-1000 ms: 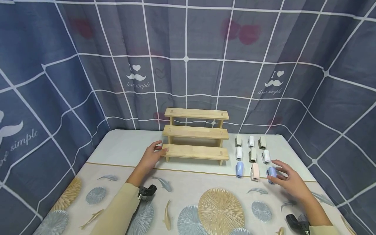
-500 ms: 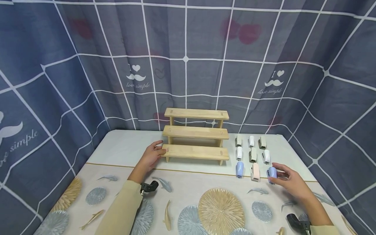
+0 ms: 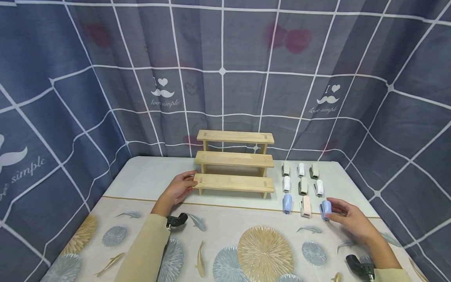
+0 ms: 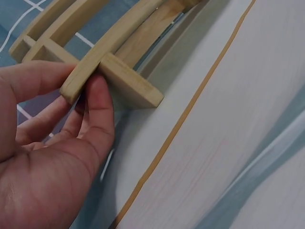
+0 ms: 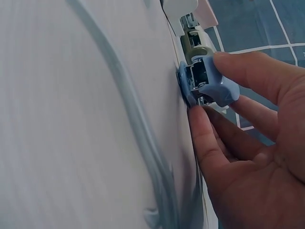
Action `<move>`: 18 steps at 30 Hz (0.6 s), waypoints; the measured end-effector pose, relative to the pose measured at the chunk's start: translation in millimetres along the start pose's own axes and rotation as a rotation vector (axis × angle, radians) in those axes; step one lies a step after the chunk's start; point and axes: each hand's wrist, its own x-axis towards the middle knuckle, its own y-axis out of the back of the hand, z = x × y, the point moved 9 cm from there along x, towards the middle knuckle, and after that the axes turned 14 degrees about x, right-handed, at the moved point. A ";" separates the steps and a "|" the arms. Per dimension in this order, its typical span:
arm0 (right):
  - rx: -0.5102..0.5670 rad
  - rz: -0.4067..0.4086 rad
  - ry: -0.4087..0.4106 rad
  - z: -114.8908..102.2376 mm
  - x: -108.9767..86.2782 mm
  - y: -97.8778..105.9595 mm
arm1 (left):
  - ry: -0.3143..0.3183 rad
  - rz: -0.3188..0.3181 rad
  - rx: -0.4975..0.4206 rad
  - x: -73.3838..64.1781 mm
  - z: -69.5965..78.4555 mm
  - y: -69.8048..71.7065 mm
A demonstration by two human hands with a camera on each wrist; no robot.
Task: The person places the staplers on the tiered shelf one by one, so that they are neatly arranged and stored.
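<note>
Blue stapler [image 3: 326,208], lower right: light, stiff, slick, I judge; hold its sides. Right hand [image 3: 354,221] pinches it; left hand [image 3: 178,188] grips wooden stand [image 3: 234,182], centre.

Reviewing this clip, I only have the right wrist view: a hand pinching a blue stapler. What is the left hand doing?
Observer: The left hand grips the left end of the lowest shelf of a wooden stand.
Operator: Where does mine sit among the others?
Observer: In the head view, your blue stapler is at the right end of the nearest row.
Operator: How many altogether?
Observer: Nine, in three rows of three.
</note>
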 end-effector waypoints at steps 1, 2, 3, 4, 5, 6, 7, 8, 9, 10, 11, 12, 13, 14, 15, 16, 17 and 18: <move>0.009 0.001 -0.004 0.4 0.1 0.3 | 0.004 -0.003 0.000 -0.3 -0.3 0.4; 0.011 -0.009 0.000 0.4 0.1 -0.4 | 0.007 -0.007 -0.002 -0.6 -0.4 0.6; 0.016 -0.009 -0.004 0.8 0.3 -0.2 | 0.009 -0.014 0.002 -0.9 -0.7 0.9; 0.017 -0.014 -0.005 0.7 0.4 -0.4 | 0.012 -0.018 0.000 -1.1 -1.1 1.3; 0.019 -0.012 -0.008 1.1 0.9 -0.2 | 0.015 -0.021 -0.002 -1.1 -1.5 1.9; 0.015 -0.016 -0.010 1.1 1.2 -0.4 | 0.019 -0.022 -0.005 -1.2 -2.2 2.6; 0.012 -0.016 -0.013 1.4 1.7 -0.3 | 0.023 -0.023 -0.010 -1.2 -2.8 3.4; 0.009 -0.020 -0.013 1.2 2.0 -0.7 | 0.022 -0.028 -0.012 -1.0 -3.1 3.7; 0.009 -0.016 -0.016 1.1 2.3 -0.6 | 0.022 -0.031 -0.014 -0.9 -3.5 4.1; 0.006 -0.018 -0.017 0.5 2.2 -1.0 | 0.021 -0.032 -0.018 -0.6 -3.8 4.5; 0.006 -0.017 -0.019 0.3 2.3 -1.2 | 0.019 -0.034 -0.017 -0.3 -4.1 4.8; 0.005 -0.017 -0.019 -0.2 2.1 -1.5 | 0.019 -0.036 -0.023 -0.1 -4.5 4.8; 0.007 -0.014 -0.018 -0.6 2.2 -1.5 | 0.017 -0.038 -0.025 0.2 -4.7 4.7; 0.007 -0.012 -0.018 -1.1 2.1 -1.6 | 0.017 -0.037 -0.025 0.1 -4.7 4.7; 0.006 -0.008 -0.018 -1.5 2.0 -1.7 | 0.018 -0.038 -0.026 0.1 -5.0 4.7; 0.006 -0.005 -0.016 -2.0 1.7 -1.7 | 0.017 -0.040 -0.028 0.3 -5.3 4.4; 0.002 -0.002 -0.014 -2.3 1.6 -1.7 | 0.017 -0.040 -0.033 0.3 -5.5 4.2; 0.000 0.004 -0.009 -2.8 1.6 -1.6 | 0.015 -0.041 -0.041 0.5 -5.6 4.0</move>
